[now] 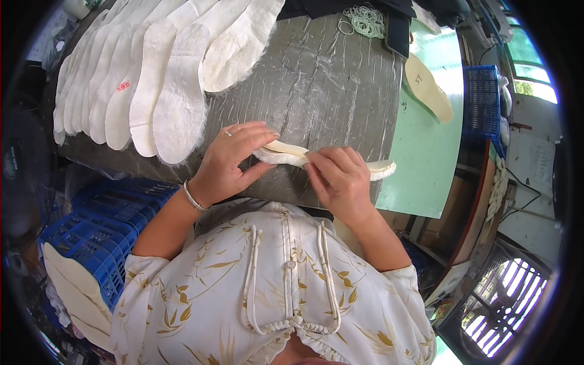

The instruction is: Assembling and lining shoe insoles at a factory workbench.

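A blue crate at the lower left held pale insoles. Both hands pinched one fleecy insole over the near edge of the grey table: left hand closed on its end, right hand gripping its middle. A row of white insoles lay far left; bare tabletop stretched beyond the hands.

I see bare grey table open across its middle and near edge, while overlapping white insoles block the far-left corner and rubber bands crowd the far edge.
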Demonstrator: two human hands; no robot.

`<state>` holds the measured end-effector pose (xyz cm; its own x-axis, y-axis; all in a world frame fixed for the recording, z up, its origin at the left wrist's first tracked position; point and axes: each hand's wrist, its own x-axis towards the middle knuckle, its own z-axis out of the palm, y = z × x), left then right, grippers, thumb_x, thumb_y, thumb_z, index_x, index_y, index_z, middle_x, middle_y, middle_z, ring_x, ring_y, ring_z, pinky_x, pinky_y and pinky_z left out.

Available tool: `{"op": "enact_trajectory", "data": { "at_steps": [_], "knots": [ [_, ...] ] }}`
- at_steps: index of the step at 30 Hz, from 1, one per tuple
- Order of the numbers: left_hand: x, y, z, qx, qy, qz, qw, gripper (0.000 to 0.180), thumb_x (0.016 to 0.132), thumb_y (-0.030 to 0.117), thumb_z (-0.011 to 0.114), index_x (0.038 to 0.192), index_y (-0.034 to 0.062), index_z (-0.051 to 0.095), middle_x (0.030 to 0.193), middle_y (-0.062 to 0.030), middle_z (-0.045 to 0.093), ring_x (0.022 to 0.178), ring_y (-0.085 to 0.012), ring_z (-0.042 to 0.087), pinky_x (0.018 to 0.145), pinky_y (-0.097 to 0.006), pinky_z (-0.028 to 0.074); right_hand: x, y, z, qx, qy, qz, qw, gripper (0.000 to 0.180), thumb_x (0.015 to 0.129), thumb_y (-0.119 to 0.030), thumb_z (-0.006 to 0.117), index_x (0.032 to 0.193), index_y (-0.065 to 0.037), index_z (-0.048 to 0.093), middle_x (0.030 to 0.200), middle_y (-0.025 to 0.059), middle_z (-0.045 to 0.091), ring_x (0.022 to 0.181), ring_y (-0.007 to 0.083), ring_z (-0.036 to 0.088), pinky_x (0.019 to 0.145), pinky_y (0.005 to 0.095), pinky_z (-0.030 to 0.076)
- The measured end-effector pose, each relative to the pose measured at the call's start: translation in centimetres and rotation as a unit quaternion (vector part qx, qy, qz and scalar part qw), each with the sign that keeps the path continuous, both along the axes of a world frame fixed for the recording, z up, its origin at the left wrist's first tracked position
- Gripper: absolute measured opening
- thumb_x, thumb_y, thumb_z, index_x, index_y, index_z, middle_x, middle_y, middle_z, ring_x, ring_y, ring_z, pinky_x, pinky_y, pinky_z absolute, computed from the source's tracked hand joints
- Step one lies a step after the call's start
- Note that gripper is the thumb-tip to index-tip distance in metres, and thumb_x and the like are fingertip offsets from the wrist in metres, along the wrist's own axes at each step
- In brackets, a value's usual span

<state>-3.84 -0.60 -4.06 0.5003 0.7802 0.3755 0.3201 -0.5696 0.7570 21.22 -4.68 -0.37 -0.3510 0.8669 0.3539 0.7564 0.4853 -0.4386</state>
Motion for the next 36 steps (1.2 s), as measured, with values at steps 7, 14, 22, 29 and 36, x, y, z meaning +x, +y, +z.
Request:
{"op": "enact_trajectory", "data": {
  "at_steps": [7, 14, 22, 29, 36],
  "knots": [
    [0.9, 0.0, -0.1, 0.044, 0.018, 0.006, 0.999, 0.044, 0.077, 0.012, 0.084, 0.118, 0.0126, 0.071, 0.116, -0.0037, 0.071, 0.118, -0.0263, 0.063, 0.104, -0.045, 0.043, 0.0, -0.1, -0.1, 0.005, -0.002, 0.011, 1.000, 0.023, 0.076, -0.009, 0.081, 0.098, -0.006, 0.075, 0.094, 0.0038, 0.068, 0.080, 0.0221, 0.063, 0.068, 0.0356, 0.048],
    [1.2, 0.3, 0.1, 0.043, 0.010, -0.002, 0.999, 0.035, 0.072, 0.001, 0.083, 0.104, 0.0110, 0.074, 0.105, -0.0029, 0.074, 0.115, -0.0258, 0.067, 0.099, -0.043, 0.044, -0.6, 0.2, 1.4, -0.060, 0.030, -0.006, 0.998, 0.037, 0.076, -0.020, 0.084, 0.108, -0.004, 0.073, 0.096, 0.0080, 0.068, 0.079, 0.0275, 0.065, 0.068, 0.0389, 0.053],
    [1.6, 0.9, 1.5, -0.004, -0.019, 0.008, 1.000, 0.067, 0.078, 0.013, 0.086, 0.138, 0.0063, 0.058, 0.138, -0.0106, 0.063, 0.130, -0.0283, 0.058, 0.109, -0.042, 0.040, -0.7, 1.1, 1.7, -0.052, 0.027, -0.011, 0.998, 0.022, 0.079, -0.004, 0.077, 0.101, -0.004, 0.075, 0.096, 0.0068, 0.071, 0.082, 0.0262, 0.066, 0.073, 0.0376, 0.052],
    [1.8, 1.7, 0.5, -0.208, -0.232, -0.068, 0.948, 0.054, 0.089, 0.010, 0.077, 0.139, 0.0020, 0.059, 0.141, -0.0129, 0.061, 0.131, -0.0216, 0.057, 0.111, -0.035, 0.042, 0.0, 1.1, 3.4, -0.039, 0.081, -0.029, 0.996, 0.020, 0.078, 0.000, 0.076, 0.099, -0.002, 0.076, 0.093, 0.0093, 0.073, 0.077, 0.0275, 0.065, 0.069, 0.0366, 0.053],
    [2.6, 2.1, 0.5, -0.224, -0.268, -0.073, 0.934, 0.035, 0.093, -0.001, 0.068, 0.127, 0.0011, 0.066, 0.133, -0.0112, 0.065, 0.122, -0.0188, 0.061, 0.105, -0.033, 0.048, 0.2, 0.7, 3.6, -0.029, 0.101, -0.038, 0.994, 0.020, 0.079, 0.000, 0.077, 0.099, -0.001, 0.076, 0.094, 0.0104, 0.073, 0.077, 0.0275, 0.066, 0.068, 0.0365, 0.053]
  ]
}}
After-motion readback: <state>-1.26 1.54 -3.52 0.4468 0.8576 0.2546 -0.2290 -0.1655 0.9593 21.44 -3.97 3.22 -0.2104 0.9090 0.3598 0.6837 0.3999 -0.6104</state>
